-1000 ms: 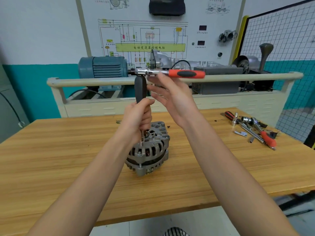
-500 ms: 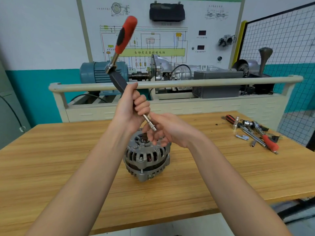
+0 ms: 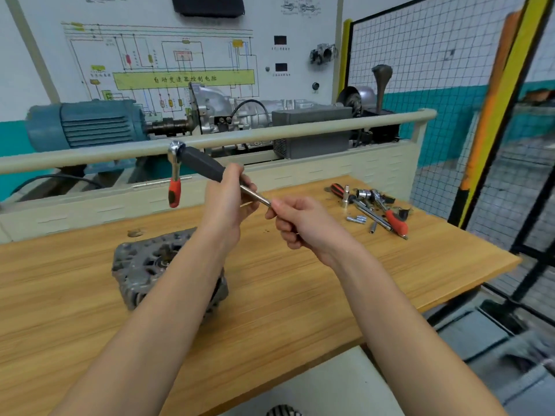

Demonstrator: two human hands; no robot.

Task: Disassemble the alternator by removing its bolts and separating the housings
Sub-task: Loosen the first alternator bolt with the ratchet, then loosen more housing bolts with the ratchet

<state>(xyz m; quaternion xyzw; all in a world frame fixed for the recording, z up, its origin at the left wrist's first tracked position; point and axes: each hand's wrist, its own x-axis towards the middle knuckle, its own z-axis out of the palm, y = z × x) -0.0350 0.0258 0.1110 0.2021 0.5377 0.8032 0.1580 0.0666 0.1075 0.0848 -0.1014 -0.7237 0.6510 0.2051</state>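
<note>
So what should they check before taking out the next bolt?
1. Driver gripped by left hand: ok.
2. Right hand pinches the shaft tip: ok.
3. Bolt or bit at the tip: cannot tell, fingers hide it.
4. Ratchet seated on the driver's end: ok, hangs down.
5. Alternator resting on the table: ok, nobody holds it.
6. Spare tools within reach: ok.

Matt grey cast-metal alternator (image 3: 141,265), rough finish, on smooth wood-grain table (image 3: 300,295). Glossy chrome ratchet (image 3: 175,163) head, red plastic grip. Matt black driver handle (image 3: 201,165), polished steel shaft.
</note>
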